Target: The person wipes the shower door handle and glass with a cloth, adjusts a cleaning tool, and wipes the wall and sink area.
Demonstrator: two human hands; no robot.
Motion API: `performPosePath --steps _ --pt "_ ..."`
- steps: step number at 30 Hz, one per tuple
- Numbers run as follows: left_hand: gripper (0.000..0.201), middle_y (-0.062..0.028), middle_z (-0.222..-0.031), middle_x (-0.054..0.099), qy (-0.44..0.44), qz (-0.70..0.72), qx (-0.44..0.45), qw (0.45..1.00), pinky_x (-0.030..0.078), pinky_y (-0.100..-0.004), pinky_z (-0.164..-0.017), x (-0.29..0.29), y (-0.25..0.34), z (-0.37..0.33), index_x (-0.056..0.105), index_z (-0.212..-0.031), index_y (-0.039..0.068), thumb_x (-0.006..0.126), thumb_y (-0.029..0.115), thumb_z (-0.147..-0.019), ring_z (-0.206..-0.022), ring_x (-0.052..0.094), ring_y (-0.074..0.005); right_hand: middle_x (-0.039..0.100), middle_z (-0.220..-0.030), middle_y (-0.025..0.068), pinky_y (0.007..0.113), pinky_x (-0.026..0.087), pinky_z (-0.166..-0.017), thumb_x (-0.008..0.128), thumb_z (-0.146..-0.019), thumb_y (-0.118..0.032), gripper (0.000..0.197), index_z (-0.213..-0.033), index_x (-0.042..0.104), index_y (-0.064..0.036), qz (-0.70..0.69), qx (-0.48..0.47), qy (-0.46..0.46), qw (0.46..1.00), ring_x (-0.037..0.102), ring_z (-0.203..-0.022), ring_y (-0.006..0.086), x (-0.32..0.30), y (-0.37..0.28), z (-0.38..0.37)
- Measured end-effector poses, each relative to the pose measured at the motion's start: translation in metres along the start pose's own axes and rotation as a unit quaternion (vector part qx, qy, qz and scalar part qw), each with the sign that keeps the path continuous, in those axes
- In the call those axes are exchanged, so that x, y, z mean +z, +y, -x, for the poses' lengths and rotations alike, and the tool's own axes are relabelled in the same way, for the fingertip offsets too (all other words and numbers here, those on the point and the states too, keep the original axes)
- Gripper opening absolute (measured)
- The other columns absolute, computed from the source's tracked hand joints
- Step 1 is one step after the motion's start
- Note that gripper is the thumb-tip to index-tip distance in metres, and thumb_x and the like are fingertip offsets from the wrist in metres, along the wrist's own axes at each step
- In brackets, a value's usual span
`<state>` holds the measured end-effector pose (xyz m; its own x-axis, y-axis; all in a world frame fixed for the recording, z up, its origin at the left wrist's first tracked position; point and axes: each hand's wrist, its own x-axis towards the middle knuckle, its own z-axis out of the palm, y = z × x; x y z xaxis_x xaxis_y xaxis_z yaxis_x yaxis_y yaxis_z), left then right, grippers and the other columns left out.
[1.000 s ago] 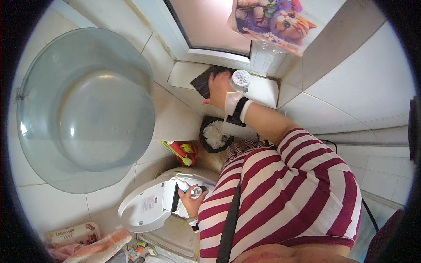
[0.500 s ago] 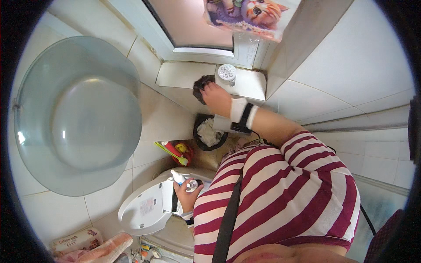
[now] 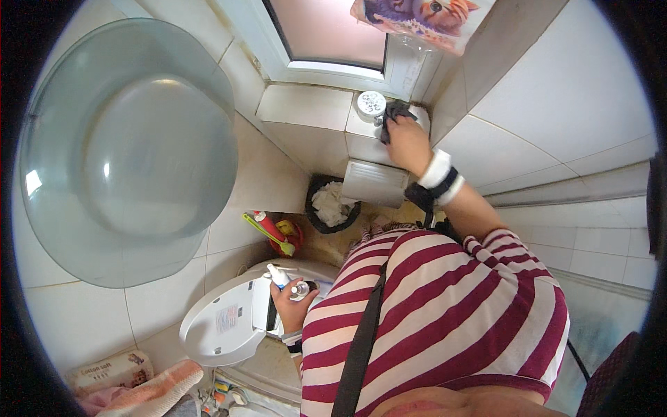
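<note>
At the windowsill ledge (image 3: 306, 104), my right hand (image 3: 410, 146) is closed on a dark grey cloth (image 3: 396, 118), pressed to the ledge's right end. Just left of the cloth stands a white round container with a perforated top (image 3: 371, 104). Low on the left, my left hand (image 3: 289, 306) is wrapped round two small bottles: a white bottle with a nozzle (image 3: 279, 276) and a bottle with a clear cap (image 3: 301, 288). That hand is over a white toilet seat unit (image 3: 222, 323). My torso hides part of the toilet.
A large translucent basin (image 3: 62, 174) is at the left wall. Below the ledge are a waste bin (image 3: 313, 215) with crumpled tissue and a white box-like holder (image 3: 375, 182). A red bucket (image 3: 297, 240) with brushes stands nearby. A tissue pack (image 3: 111, 372) and towel (image 3: 149, 393) lie lower left.
My right hand has moved right with the cloth, from the left of the white round container to its right side. My left hand still holds the bottles. The view has shifted slightly.
</note>
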<state>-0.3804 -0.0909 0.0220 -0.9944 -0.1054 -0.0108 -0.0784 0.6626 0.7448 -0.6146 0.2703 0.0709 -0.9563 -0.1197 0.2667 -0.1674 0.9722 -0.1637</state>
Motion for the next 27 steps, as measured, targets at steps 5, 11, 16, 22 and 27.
performPosePath --steps 5,11,16,22,27 --pt "0.047 -0.0190 -0.104 0.046 0.015 0.030 -0.029 0.999 0.039 -0.0408 -0.087 -0.005 -0.006 0.008 0.067 -0.090 0.007 0.087 0.017 -0.049 -0.100 0.047 -0.0357 0.059 -0.090 0.0151 0.037 0.045 -0.077 0.056 -0.067 -0.010 0.018 -0.081 0.063 -0.0008 -0.030 -0.054 0.035 0.997 0.054 -0.086 0.0288 0.041 -0.044 -0.054" --pt "0.048 -0.0233 -0.113 0.043 0.007 -0.022 -0.063 0.998 0.037 -0.0417 -0.092 -0.007 -0.024 0.026 0.067 -0.091 0.008 0.087 0.020 -0.049 -0.107 0.045 -0.0397 0.053 -0.115 0.0218 0.041 0.036 -0.097 0.056 -0.069 -0.012 0.050 -0.116 0.050 0.0034 -0.087 -0.181 -0.077 0.977 0.046 -0.113 0.0351 0.081 -0.093 -0.120" --pt "0.049 -0.0246 -0.115 0.041 0.017 0.010 -0.089 0.996 0.037 -0.0426 -0.093 -0.006 -0.039 0.033 0.068 -0.093 0.011 0.087 0.022 -0.049 -0.108 0.044 -0.0399 0.044 -0.128 0.0240 0.044 0.023 -0.107 0.056 -0.081 -0.029 0.054 -0.123 0.045 0.0042 -0.044 -0.155 -0.052 0.986 0.037 -0.124 0.0344 0.084 -0.103 -0.117" --pt "0.050 -0.0233 -0.109 0.044 0.019 -0.019 -0.093 0.995 0.039 -0.0408 -0.089 0.000 -0.044 0.021 0.067 -0.094 0.011 0.087 0.020 -0.049 -0.103 0.048 -0.0383 0.049 -0.120 0.0251 0.044 0.024 -0.106 0.042 -0.085 -0.056 0.070 -0.113 0.053 0.0071 0.078 0.022 -0.069 0.994 0.043 -0.118 0.0335 0.055 -0.050 -0.091" --pt "0.050 -0.0166 -0.095 0.043 0.032 0.002 -0.048 0.998 0.041 -0.0399 -0.080 -0.005 -0.052 0.023 0.067 -0.095 0.010 0.087 0.020 -0.049 -0.089 0.049 -0.0338 0.060 -0.102 0.0224 0.045 0.034 -0.093 0.032 -0.087 -0.061 0.076 -0.105 0.059 0.0070 0.148 0.130 -0.141 0.970 0.055 -0.099 0.0339 0.027 -0.033 -0.055"
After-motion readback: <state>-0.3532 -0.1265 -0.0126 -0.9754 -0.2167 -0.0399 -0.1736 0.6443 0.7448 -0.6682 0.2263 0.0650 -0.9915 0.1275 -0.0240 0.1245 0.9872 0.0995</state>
